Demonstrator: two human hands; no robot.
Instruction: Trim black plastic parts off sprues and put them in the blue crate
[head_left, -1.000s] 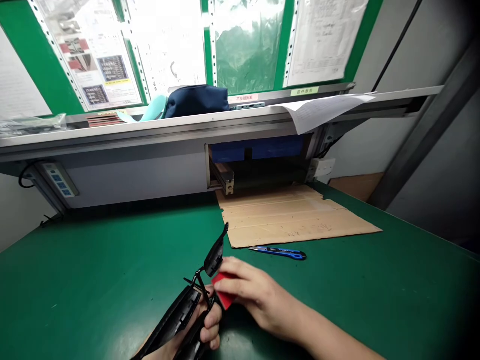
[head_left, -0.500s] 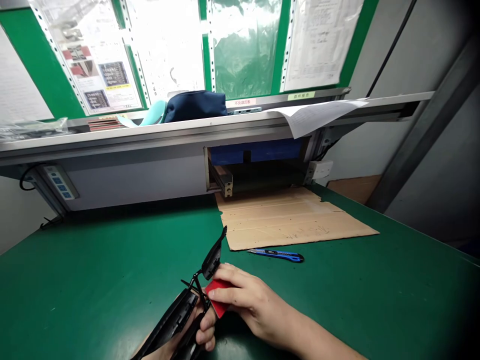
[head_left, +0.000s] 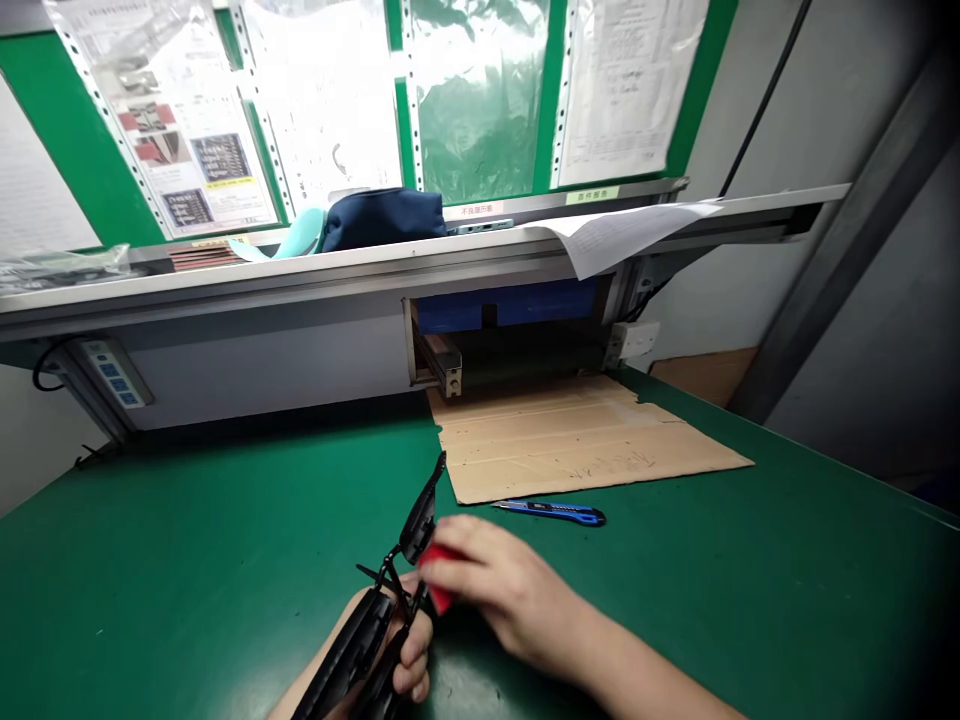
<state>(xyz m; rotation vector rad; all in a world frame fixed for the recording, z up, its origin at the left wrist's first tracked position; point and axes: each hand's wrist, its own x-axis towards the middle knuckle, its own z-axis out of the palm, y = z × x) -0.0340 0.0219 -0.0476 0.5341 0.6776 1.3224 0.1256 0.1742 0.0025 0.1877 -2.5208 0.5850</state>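
Note:
At the lower middle of the head view, a black plastic part (head_left: 346, 652) with several long blades joined by thin struts is held up at a slant. My left hand (head_left: 412, 655) is closed around it from below, its fingers partly hidden behind the blades. My right hand (head_left: 499, 590) pinches a small red piece (head_left: 441, 575), flat and perhaps a pad or sandpaper, against or just beside the struts; whether it touches them I cannot tell. A blue utility knife (head_left: 551, 512) lies on the table beyond my right hand, its blade end pointing left.
A cardboard sheet (head_left: 585, 440) lies on the green table (head_left: 225, 520) behind the knife. Above stands a shelf (head_left: 300, 275) bearing a dark blue pouch (head_left: 384, 217), a phone and an overhanging paper sheet (head_left: 600, 240). A power strip (head_left: 116, 372) is mounted at the left.
My right hand has shifted slightly up and turned, and less of the red piece shows. The black part stays in my left hand. The whole view has moved a little.

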